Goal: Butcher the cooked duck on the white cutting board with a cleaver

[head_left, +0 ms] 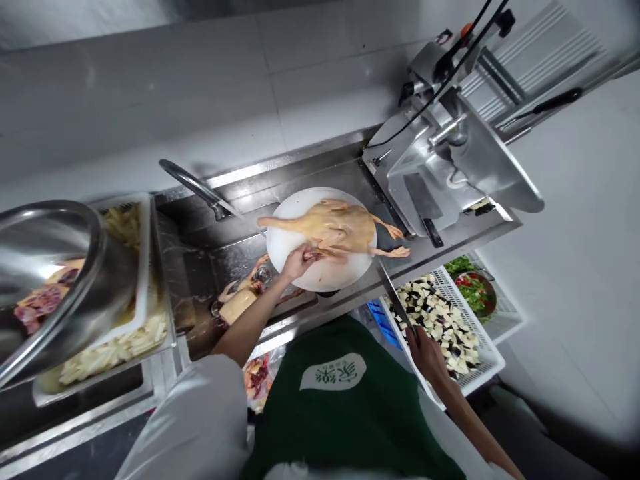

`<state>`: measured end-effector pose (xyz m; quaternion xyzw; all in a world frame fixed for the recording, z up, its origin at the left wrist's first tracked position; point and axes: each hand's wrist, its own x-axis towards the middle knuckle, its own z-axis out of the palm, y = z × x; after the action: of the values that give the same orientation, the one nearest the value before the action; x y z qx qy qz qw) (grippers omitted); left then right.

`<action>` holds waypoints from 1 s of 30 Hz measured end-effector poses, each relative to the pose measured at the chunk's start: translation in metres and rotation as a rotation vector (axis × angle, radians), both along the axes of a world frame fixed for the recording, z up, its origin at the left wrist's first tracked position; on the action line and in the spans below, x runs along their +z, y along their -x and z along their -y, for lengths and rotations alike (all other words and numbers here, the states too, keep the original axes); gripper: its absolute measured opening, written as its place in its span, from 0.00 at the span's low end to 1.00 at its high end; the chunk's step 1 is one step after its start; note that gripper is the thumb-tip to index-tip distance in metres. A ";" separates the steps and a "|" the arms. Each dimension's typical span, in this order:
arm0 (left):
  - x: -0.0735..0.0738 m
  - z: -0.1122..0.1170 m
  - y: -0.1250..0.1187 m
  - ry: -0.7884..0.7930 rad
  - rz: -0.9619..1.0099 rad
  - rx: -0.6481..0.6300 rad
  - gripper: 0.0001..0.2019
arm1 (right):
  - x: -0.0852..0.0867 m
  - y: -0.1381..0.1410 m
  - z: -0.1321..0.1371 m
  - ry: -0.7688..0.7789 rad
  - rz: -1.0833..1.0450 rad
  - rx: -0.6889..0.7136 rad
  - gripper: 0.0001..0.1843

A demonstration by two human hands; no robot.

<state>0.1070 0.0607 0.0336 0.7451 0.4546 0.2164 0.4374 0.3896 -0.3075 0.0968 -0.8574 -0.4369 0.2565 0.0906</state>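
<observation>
A whole plucked duck (340,227) lies on a round white cutting board (287,250), neck toward the left and feet toward the right. My left hand (299,261) is closed at the duck's near side, pinching a reddish part that looks like a wing end. In my right hand (425,350), off the board to the right, is a knife (395,300). Its blade points up and left toward the board's edge, apart from the duck. Another piece of poultry (240,303) lies in the sink (200,267), partly behind my left forearm.
A faucet (195,183) reaches over the sink. At the right stands a metal slicer (450,153), with a cleaver (420,207) on it. Diced eggplant fills a white basket (495,357) below. A steel bowl (115,280) of meat sits at left.
</observation>
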 end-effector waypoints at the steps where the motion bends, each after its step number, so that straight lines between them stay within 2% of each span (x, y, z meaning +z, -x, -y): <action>1: -0.001 0.010 0.007 0.039 0.023 0.074 0.09 | 0.003 0.003 -0.011 -0.019 -0.027 -0.003 0.19; 3: -0.003 0.033 0.023 0.128 0.102 0.264 0.11 | 0.009 0.013 -0.039 -0.057 -0.070 0.039 0.20; 6: -0.005 0.068 0.041 0.305 0.258 0.564 0.16 | 0.016 0.032 -0.088 -0.102 -0.141 0.204 0.23; 9: -0.004 0.094 0.042 0.422 0.416 0.790 0.20 | 0.017 0.060 -0.144 -0.089 -0.174 0.414 0.22; 11: -0.003 0.103 0.038 0.434 0.505 0.878 0.21 | 0.015 0.082 -0.178 -0.044 -0.138 0.535 0.20; 14: -0.001 0.107 0.032 0.420 0.575 0.909 0.21 | 0.012 0.109 -0.217 0.014 -0.061 0.671 0.19; 17: -0.002 0.108 0.031 0.403 0.596 0.879 0.23 | 0.006 0.125 -0.237 0.024 -0.009 0.738 0.19; 24: -0.009 0.108 0.031 0.377 0.557 0.845 0.24 | -0.018 0.131 -0.243 -0.029 0.007 0.741 0.21; 30: -0.011 0.107 0.030 0.367 0.581 0.825 0.25 | -0.019 0.129 -0.244 -0.070 -0.032 0.729 0.21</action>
<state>0.0766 -0.0466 0.0225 0.3250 0.6003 0.4847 0.5469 0.2602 -0.0631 0.0778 -0.6376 -0.7209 0.2702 0.0295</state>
